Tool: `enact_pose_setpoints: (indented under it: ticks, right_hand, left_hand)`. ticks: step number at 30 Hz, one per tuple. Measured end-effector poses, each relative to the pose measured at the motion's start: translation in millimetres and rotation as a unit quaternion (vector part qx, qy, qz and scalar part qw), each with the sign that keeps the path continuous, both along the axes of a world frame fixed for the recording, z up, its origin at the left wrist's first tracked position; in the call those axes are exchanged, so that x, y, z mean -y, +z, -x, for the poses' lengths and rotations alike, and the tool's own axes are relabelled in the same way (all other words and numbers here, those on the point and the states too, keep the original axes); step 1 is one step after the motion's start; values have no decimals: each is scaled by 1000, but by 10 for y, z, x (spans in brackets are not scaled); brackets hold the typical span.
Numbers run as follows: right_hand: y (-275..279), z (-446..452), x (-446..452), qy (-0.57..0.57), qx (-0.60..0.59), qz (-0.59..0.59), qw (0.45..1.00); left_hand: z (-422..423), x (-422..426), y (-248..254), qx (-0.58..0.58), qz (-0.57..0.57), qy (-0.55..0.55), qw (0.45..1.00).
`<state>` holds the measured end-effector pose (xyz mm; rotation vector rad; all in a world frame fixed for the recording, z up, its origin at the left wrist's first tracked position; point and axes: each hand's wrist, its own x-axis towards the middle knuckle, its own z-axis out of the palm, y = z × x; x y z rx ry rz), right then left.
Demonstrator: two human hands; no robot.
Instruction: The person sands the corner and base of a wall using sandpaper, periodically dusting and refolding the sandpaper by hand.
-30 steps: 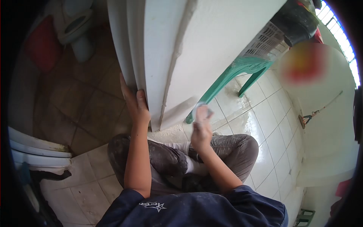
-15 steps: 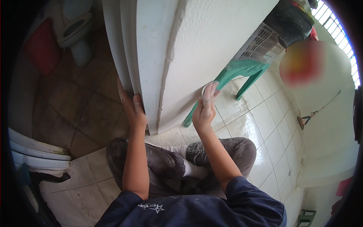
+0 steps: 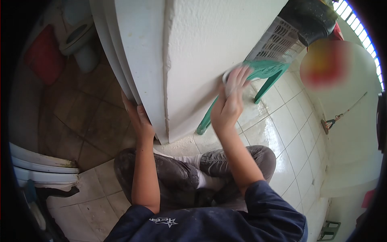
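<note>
My left hand rests against the edge of the white door frame, low down, thumb on the near side and fingers partly hidden behind it; it holds nothing loose. Against the white wall, my right hand presses a small pale round-edged pad with its fingers. The pad is mostly covered by the fingers and slightly blurred. Behind that hand is a green plastic chair.
A grey basket sits on the chair. To the left are a toilet and a red bin over brown tiles. A mop lies at the right. White powder is at the wall's foot, by my crossed legs.
My right hand has moved up along the wall with the pad. My left hand stays on the door frame. The view has shifted a little, with the frame further left.
</note>
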<state>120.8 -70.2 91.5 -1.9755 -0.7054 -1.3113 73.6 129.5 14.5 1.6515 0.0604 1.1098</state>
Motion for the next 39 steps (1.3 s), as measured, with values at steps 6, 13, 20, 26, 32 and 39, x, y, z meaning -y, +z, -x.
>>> enact_pose_setpoints:
  ticks: [6,13,20,26,32,39]
  right_hand:
    - [-396,40,73,17,-40,17,999]
    - [-24,39,-2,9,-24,3,1000]
    - [-611,78,144,6,-74,49,996]
    - [143,-68,61,5,19,31,999]
    - [-24,41,180,20,-24,35,999]
    - [-1231,1147,254,56,-496,-235,834]
  left_hand:
    - [-14,-18,6,12,2,11,1000]
    - [17,16,61,1,13,-6,1000]
    - [-28,-33,23,19,-1,7,1000]
    - [-11,-6,68,10,-4,-7,1000]
    - [0,-32,55,12,-10,-1,1000]
    - [-26,-54,-9,10,-5,-1,1000]
